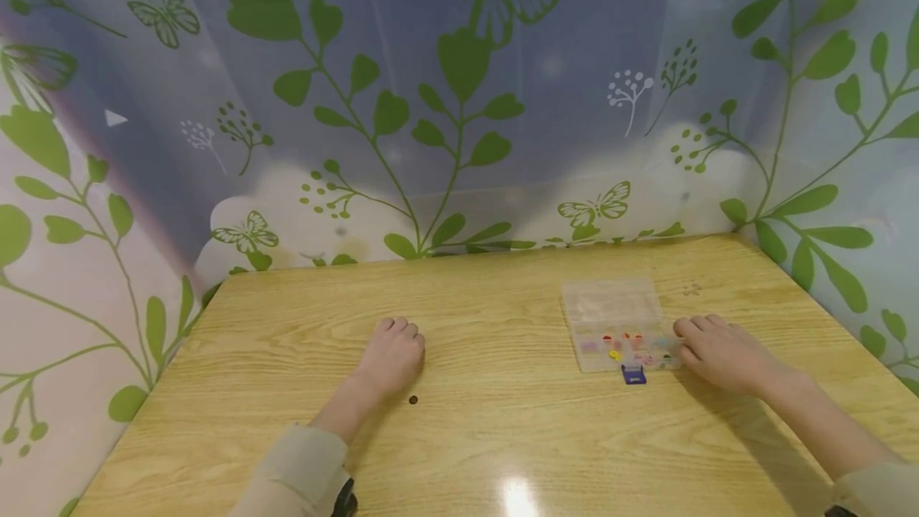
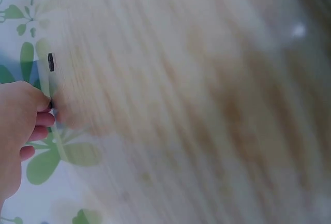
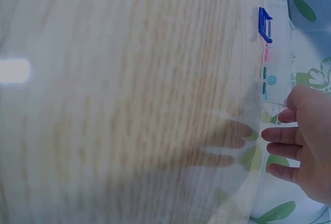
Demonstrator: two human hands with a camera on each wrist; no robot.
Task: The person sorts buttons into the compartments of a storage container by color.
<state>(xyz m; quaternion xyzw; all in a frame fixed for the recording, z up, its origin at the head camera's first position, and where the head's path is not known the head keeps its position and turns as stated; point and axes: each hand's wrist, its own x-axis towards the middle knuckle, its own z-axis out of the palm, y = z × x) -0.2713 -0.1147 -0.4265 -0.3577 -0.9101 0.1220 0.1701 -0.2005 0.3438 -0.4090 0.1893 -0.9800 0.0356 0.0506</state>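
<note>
In the head view my left hand [image 1: 395, 353] is low over the table, left of centre. Its thumb and finger pinch a small dark piece [image 2: 50, 104], mostly hidden by the fingertips. A dark brown button [image 1: 412, 400] lies on the wood close to that wrist. To the right sits a clear plastic compartment box [image 1: 610, 305], lid folded back and blue latch [image 1: 634, 375] facing me. Small red, yellow, pink and green pieces lie in its compartments. My right hand [image 1: 728, 353] is at the box's right end, thumb by its corner, fingers loosely extended and holding nothing.
The wooden table [image 1: 488, 413] reaches back to a curtain [image 1: 531, 126] printed with leaves and butterflies, which also hangs at both sides. A few small clear pieces [image 1: 692, 289] lie behind the right hand. Light glares off the front of the table.
</note>
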